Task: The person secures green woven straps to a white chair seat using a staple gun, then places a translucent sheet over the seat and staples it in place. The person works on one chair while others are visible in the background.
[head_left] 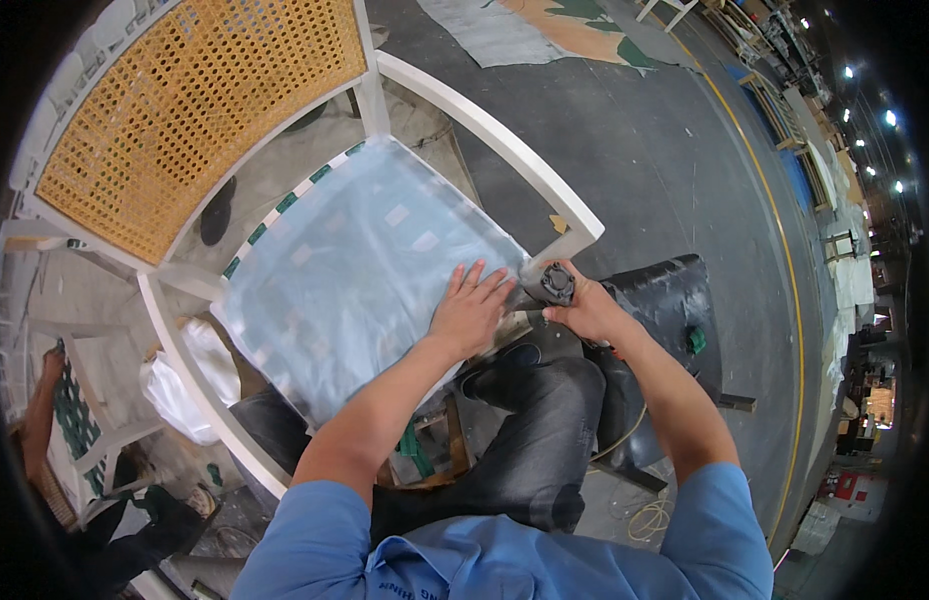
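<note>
A white-framed armchair [495,130] stands in front of me, with a woven cane back [215,100]. Over its seat lies a pale blue-white cloth [335,270], and green and white webbing [285,203] shows along the rear edge. My left hand [472,312] rests flat on the cloth near the seat's front right corner, fingers spread. At that corner, beside the armrest post, my right hand [593,312] grips a dark staple gun [555,284] with a round end cap. Its nose is hidden by the hand and the seat edge.
To my right is a black padded stool [675,310] with a scrap of green webbing on it. A thin yellowish hose [650,520] coils on the floor. At left, another person's arm [40,410] reaches to a webbed chair frame [85,350]. White cloth [190,380] bunches below the left armrest.
</note>
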### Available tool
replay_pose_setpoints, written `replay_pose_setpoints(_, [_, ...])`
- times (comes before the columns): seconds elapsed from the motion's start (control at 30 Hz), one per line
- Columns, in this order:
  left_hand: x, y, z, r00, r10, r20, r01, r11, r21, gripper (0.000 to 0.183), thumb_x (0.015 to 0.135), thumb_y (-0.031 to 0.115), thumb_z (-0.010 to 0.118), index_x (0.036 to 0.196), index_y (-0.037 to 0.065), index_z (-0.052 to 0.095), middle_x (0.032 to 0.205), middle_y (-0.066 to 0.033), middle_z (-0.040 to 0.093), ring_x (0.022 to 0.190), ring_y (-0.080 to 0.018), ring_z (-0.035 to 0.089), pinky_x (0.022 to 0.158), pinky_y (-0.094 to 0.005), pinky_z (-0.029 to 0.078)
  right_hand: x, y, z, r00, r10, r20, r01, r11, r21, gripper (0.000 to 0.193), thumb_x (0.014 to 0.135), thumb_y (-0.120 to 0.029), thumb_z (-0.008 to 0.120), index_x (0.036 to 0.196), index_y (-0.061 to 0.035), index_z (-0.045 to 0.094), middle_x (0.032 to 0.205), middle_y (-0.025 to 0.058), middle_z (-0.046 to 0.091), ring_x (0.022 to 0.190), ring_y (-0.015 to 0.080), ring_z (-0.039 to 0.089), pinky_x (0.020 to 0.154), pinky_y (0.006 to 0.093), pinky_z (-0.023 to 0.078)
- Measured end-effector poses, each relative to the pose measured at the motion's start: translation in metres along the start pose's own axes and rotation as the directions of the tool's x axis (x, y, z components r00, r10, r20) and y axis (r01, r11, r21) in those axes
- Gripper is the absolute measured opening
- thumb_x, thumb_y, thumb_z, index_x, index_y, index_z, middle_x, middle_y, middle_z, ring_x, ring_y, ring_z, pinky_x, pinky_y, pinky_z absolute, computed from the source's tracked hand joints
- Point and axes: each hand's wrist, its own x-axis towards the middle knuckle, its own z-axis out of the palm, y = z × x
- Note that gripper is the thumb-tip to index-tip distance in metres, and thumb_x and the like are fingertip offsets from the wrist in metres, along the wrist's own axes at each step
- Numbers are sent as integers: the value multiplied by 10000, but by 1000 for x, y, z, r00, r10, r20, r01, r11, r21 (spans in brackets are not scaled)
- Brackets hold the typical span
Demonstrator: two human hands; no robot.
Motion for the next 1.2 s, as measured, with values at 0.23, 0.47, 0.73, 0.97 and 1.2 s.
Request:
replay_pose_setpoints(0.23, [-37,1,-12,998,-8,67,-1,991,134,539,1078,348,503,1600,224,461,1700,-4,367,1604,-388,212,1294,-622,120,-23,-9,2,986,161,52,-169,935,313,786,905,-83,821,1579,-136,421,1047,52,724,745,147,641,621,313,541])
replay_pose_setpoints(0.47, [-44,4,-17,995,-22,94,7,987,160,547,1079,412,485,1610,286,449,1719,13,338,1611,-387,196,1293,-635,102,-28,-22,11,978,155,136,-198,890,410,739,918,-62,803,1562,-131,447,999,17,705,676,100,584,550,273,496])
replay_pose_setpoints(0.73, [-54,16,-17,994,-38,100,22,988,154,606,1073,444,481,1632,222,411,1741,-11,290,1615,-387,184,1288,-642,106,-21,-27,24,981,151,121,-186,912,365,706,914,-61,804,1535,-112,472,1018,24,713,672,98,588,537,274,498])
replay_pose_setpoints(0.97, [-64,22,-21,990,-70,119,50,985,166,694,1054,480,503,1655,165,357,1740,-37,282,1613,-389,183,1288,-636,107,-12,-22,37,986,131,105,-156,942,298,752,896,-104,823,1545,-77,443,1077,83,738,694,136,640,571,311,544])
replay_pose_setpoints(1.2, [-68,33,-21,994,-85,75,69,978,196,724,1037,469,539,1656,145,350,1743,-47,266,1613,-383,185,1288,-629,111,-8,-6,46,999,13,-35,-13,1000,7,851,873,-167,842,1578,-76,375,1101,139,743,700,196,702,593,343,568])
